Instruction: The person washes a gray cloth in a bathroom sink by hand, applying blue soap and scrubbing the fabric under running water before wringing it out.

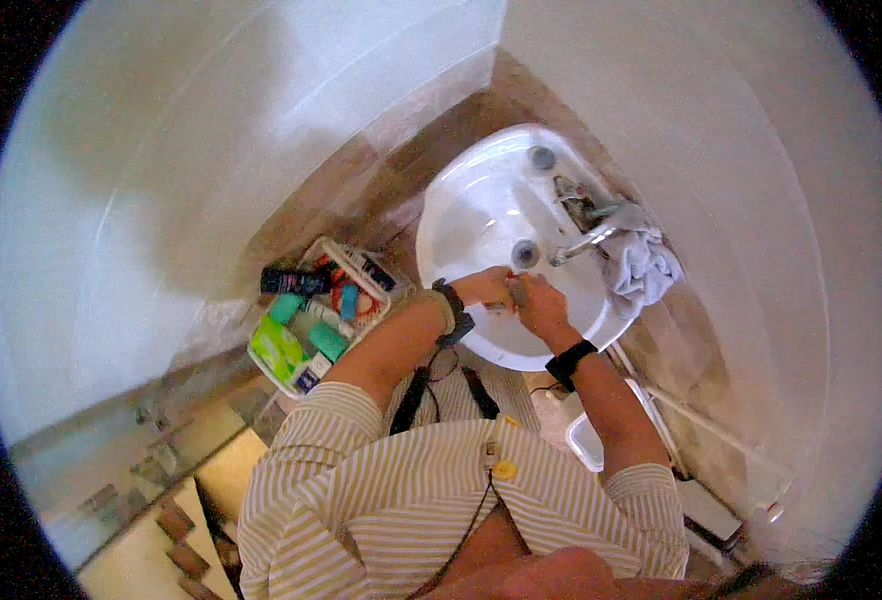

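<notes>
Over the near half of a white washbasin (458,225), my two hands meet. My left hand (483,287) is closed, its fingertips against a small reddish and greyish thing whose kind is too blurred to tell. Right beside it, my right hand (544,304) is curled closed at the same spot, and its fingers hide most of what is between them. Just beyond my hands lies the round drain (525,253). A metal tap (589,242) reaches over the bowl from the right, and a crumpled grey cloth (647,266) lies on the rim next to it.
Left of the basin stand white baskets (257,352) of toiletries, among them a dark bottle (296,281), a bright green packet (278,345) and a teal-capped container (327,341). A white tub (585,442) sits low under my right forearm. Walls close in behind the basin.
</notes>
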Available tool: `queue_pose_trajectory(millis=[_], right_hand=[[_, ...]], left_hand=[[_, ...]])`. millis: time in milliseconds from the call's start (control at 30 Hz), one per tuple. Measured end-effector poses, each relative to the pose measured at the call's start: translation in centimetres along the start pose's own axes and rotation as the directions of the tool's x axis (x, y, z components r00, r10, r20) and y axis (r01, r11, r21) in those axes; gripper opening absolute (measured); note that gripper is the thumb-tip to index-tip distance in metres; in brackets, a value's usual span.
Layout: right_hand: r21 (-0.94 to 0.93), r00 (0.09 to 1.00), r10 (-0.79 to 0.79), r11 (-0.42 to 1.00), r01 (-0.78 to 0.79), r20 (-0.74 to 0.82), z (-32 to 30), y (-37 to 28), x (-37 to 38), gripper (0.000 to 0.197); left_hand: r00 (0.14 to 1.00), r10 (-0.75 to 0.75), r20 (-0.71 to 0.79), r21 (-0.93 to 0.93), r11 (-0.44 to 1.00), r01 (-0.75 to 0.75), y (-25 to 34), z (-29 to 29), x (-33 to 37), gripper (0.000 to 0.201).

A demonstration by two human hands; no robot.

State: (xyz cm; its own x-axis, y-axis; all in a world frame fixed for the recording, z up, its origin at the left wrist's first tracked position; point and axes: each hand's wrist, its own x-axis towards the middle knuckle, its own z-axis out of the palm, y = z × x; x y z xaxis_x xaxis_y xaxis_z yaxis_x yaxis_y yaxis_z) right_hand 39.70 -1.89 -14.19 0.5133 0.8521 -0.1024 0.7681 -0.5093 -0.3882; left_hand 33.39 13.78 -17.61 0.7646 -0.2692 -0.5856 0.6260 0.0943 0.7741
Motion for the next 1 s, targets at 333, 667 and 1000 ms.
queue_pose_trajectory(millis=[333,667,1000], right_hand=[[0.372,0.43,-0.11,-0.34,-0.864,0.896,-1.1,3.7,-4.9,0.017],[0.339,0.595,-0.034,0.847,-0.409,0.803,-2.8,7.4,-0.6,0.012],[-0.139,0.847,-0.447,0.855,0.499,0.288,-2.2,2.3,-0.5,0.024]], left_hand=[[0.489,0.862,0.132,0.919,0.078,-0.385,-1.0,7.1,-3.7,0.053],[0.472,0.798,-0.374,0.836,0.51,-0.2,-3.0,10.4,3.5,0.023],[0.395,0.505,-0.768,0.545,0.838,-0.012,-3.4,11.1,2.3,0.012]])
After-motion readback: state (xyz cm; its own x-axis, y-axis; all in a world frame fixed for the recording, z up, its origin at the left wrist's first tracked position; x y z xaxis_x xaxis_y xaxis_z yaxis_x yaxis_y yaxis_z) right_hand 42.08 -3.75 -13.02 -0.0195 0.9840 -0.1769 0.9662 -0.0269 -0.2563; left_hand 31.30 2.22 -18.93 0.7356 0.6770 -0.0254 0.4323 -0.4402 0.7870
